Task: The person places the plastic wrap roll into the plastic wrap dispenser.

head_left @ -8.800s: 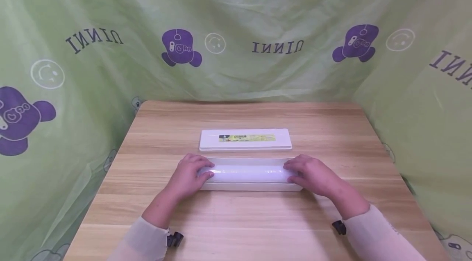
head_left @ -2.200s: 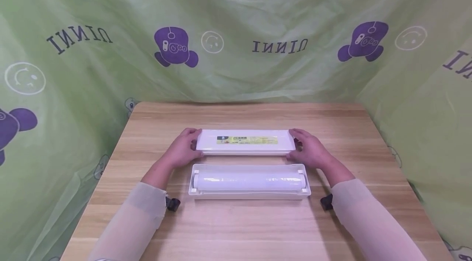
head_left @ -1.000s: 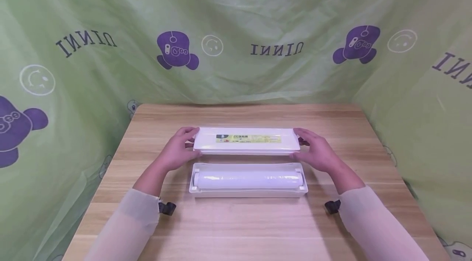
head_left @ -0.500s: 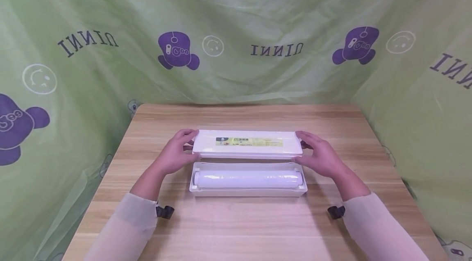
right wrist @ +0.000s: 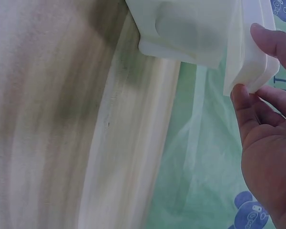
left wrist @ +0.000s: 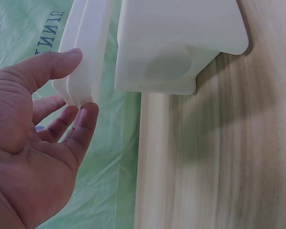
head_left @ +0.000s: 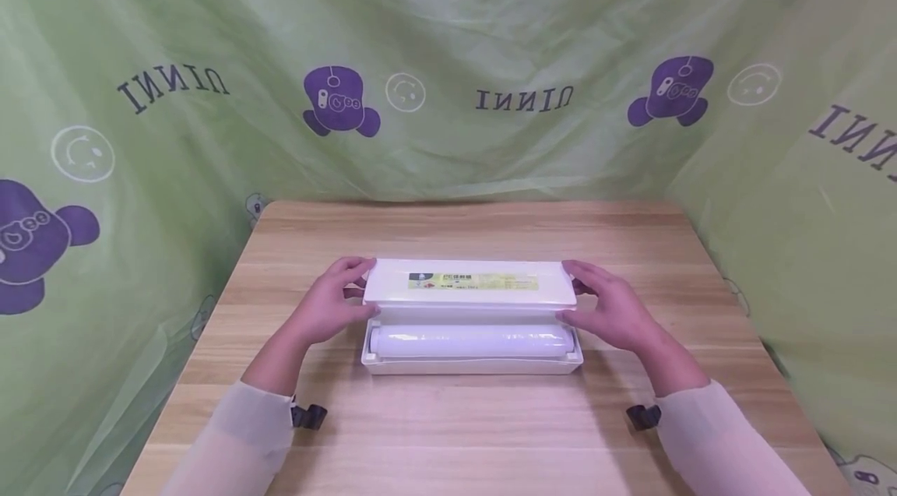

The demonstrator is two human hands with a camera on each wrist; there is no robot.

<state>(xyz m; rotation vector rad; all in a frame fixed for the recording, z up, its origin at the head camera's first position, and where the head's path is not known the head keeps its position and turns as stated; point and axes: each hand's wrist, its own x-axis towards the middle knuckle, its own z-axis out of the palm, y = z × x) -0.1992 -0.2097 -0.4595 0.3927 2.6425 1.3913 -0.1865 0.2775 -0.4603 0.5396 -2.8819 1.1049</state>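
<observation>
A long white plastic lid (head_left: pixel 388 290) with a yellow-green label (head_left: pixel 483 283) is held level across both hands. My left hand (head_left: pixel 332 305) pinches its left end, thumb on the near edge and fingers at the far side. At the other end my right hand (head_left: pixel 610 309) grips it the same way. Just below and nearer stands the open white box (head_left: pixel 469 366), holding a roll of cling film (head_left: pixel 469 341). The lid overlaps the box's back wall in the head view. Both wrist views show a gap between the lid (left wrist: pixel 90 43) and the box (right wrist: pixel 193 28).
The box rests on a wood-grain table (head_left: pixel 462 434). Green curtain (head_left: pixel 448 161) with purple cartoon figures hangs behind the table and along both sides. Black wrist-camera mounts (head_left: pixel 308 416) stick out by the sleeves.
Earlier both hands were at the roll in the box, with the lid lying behind. Since then they have taken the lid by its ends, raised it and brought it toward the box.
</observation>
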